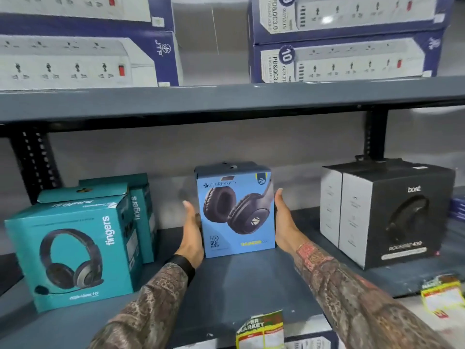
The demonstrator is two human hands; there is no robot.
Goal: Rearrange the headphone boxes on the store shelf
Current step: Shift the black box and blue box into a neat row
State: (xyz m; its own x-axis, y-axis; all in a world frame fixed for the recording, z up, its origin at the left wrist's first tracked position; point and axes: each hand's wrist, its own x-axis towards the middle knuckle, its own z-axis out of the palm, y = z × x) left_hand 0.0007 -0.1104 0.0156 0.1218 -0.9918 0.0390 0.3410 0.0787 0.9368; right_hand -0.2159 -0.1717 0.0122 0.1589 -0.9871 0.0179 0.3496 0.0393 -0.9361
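Note:
A blue Zebronics headphone box (235, 210) stands upright in the middle of the grey shelf (251, 280). My left hand (192, 235) presses flat against its left side and my right hand (284, 222) against its right side, so both hands clasp it. Teal Fingers headphone boxes (73, 250) stand at the left, one in front and others behind it. Black Boat headphone boxes (392, 215) stand side by side at the right.
The shelf above (226, 102) carries stacked navy power-strip boxes (339, 56) at both ends. Price tags (261, 331) hang on the shelf's front edge. Bare shelf lies between the blue box and its neighbours on either side.

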